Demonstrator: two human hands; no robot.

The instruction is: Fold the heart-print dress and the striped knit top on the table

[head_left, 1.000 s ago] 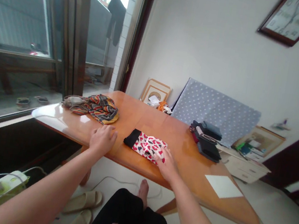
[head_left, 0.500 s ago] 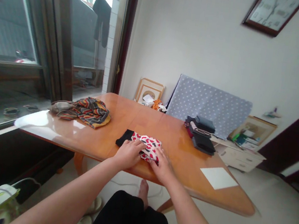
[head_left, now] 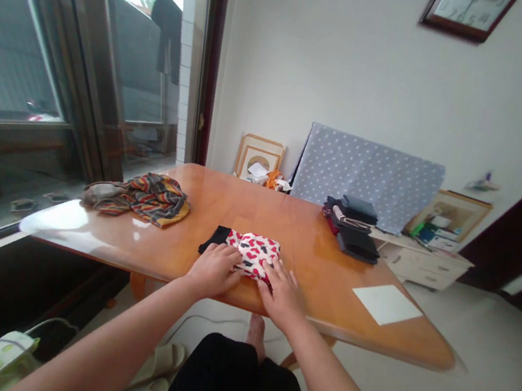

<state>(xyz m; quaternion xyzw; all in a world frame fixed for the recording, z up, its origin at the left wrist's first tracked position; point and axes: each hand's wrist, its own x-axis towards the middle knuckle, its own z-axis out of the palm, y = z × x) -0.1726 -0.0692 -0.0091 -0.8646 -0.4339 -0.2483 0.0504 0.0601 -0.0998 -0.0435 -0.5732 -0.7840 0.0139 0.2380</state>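
A partly folded garment [head_left: 258,252], white with red and black hearts and a black band [head_left: 218,235] on its left, lies near the table's front edge. My left hand [head_left: 215,271] rests at the near left side of the fold, its fingers bent together on the cloth and the thumb by the near edge. On the right edge of the garment lies my right hand [head_left: 282,292], fingers stretched out and slightly apart. Both hands cover parts of the near edge.
The wooden table [head_left: 222,193] also carries a crumpled striped cloth [head_left: 155,198] on the left. Dark folded clothes [head_left: 353,225] are stacked at the back right, and a white sheet [head_left: 386,304] lies at the right. A sliding glass door [head_left: 115,56] stands at the left.
My left hand has drawn back to the left, uncovering more of the garment's folded heart-print top. The right hand stays along the right edge. The view has shifted slightly.
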